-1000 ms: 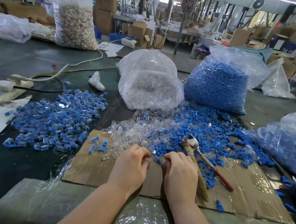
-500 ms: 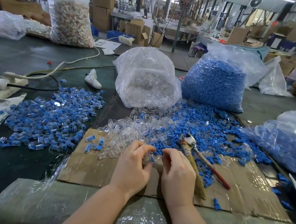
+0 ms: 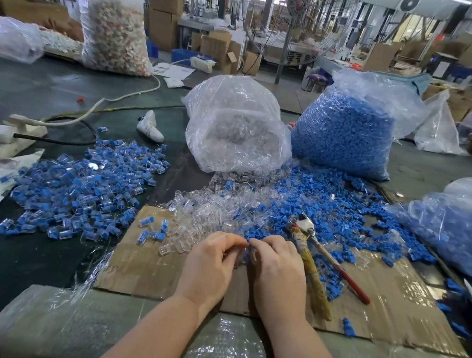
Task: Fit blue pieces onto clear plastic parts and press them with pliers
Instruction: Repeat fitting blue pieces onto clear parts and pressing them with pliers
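Both hands' fingertips have closed together, left hand (image 3: 210, 262) and right hand (image 3: 275, 269) pinching one blue piece (image 3: 248, 243); one pliers (image 3: 319, 260) beside

Left hand (image 3: 211, 262), right hand (image 3: 275, 269): fingertips curled, touching.

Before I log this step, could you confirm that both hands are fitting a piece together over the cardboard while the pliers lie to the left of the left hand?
Not quite: the head view shows the pliers lying to the right of the right hand, not left of the left hand. The rest holds: both hands meet over the cardboard, pinching a small piece between their fingertips.
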`<state>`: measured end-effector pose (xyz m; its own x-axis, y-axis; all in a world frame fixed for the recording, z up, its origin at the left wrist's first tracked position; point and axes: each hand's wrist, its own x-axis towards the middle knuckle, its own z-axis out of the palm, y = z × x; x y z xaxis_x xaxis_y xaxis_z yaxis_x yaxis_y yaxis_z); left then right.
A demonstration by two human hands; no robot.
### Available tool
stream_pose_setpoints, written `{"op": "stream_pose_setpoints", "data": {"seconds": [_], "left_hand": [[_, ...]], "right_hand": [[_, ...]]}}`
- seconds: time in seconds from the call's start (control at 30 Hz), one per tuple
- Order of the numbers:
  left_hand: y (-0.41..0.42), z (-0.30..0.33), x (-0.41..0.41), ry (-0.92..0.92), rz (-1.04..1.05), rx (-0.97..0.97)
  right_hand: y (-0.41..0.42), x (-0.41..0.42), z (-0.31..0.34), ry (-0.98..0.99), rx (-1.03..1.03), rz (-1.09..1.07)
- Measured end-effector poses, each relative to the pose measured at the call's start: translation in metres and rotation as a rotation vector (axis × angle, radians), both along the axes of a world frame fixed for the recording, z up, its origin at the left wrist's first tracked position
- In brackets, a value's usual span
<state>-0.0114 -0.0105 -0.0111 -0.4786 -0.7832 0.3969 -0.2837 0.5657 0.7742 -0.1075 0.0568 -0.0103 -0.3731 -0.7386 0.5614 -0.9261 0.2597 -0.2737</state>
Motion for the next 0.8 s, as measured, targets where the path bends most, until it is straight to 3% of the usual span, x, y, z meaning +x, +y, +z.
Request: {"op": "stream_pose_setpoints", "data": {"seconds": [0.2,0.8], "left_hand": [[0.0016,0.0017,0.0007,0.019,0.021,-0.001],[-0.0025,-0.0041,-0.0023,-0.038,0.059,-0.003]], "right_hand": [[-0.0038,-0.0016,-0.0008,0.04,0.235,-0.054],[-0.0034,-0.0038,-0.0024,-0.002,0.295,-0.064]]}}
